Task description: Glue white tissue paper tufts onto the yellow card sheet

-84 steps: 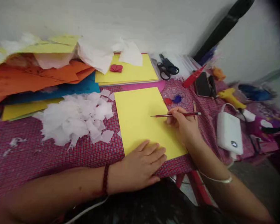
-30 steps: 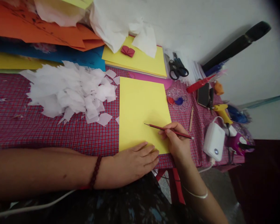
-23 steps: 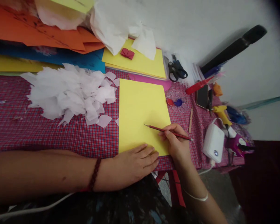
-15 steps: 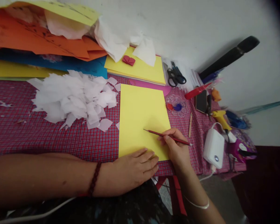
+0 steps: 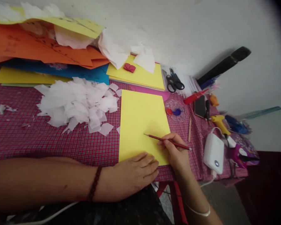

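A blank sheet of yellow paper [image 5: 140, 118] lies on the checked tablecloth in front of me. My left hand [image 5: 135, 176] rests flat across its near edge, fingers stretched out and holding nothing. At the sheet's right side, my right hand [image 5: 176, 153] grips a dark red pencil [image 5: 158, 137] in a writing hold. The pencil slants to the left, its tip above or on the middle of the sheet; I cannot tell whether it touches. No mark shows on the paper. Left of the sheet sits a heap of white paper pieces [image 5: 77, 103].
Behind lie stacked yellow sheets [image 5: 142, 76] with a small red folded paper [image 5: 129, 67], and black scissors [image 5: 174, 82]. To the right are a paint palette [image 5: 181, 114], a wooden stick [image 5: 189, 129], a phone [image 5: 199, 107], a yellow glue gun [image 5: 220, 124] and a white power bank [image 5: 214, 151]. Coloured papers [image 5: 49, 51] are piled back left.
The whole view has shifted slightly, so things sit a little lower in it. My hands, the pencil and the sheet keep nearly the same places relative to each other.
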Tool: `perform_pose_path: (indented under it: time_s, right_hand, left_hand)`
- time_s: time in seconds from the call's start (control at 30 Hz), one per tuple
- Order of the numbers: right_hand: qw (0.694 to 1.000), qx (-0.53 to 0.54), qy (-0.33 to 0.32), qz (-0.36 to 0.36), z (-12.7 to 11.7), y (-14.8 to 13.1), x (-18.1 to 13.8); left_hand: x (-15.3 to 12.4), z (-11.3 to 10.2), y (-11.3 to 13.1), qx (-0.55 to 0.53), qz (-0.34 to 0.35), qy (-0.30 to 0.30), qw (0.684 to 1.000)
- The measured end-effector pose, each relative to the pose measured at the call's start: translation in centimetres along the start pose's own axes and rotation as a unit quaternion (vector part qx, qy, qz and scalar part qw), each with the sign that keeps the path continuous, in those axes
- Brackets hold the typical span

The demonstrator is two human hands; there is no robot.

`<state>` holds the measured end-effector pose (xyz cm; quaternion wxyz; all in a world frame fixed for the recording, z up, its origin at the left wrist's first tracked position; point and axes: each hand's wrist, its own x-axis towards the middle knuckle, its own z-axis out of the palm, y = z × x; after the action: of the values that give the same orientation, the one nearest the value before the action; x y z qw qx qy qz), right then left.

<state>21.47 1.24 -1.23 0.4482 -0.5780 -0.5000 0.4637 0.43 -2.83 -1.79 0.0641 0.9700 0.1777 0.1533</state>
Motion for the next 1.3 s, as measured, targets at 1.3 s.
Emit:
perform_pose_path:
  time_s: [1.3]
  right_hand:
    - [1.0, -0.001, -0.004, -0.006, -0.09, 0.08, -0.26]
  left_hand:
    - [0.0, 0.14, 0.05, -0.006, -0.004, 0.01, 1.0]
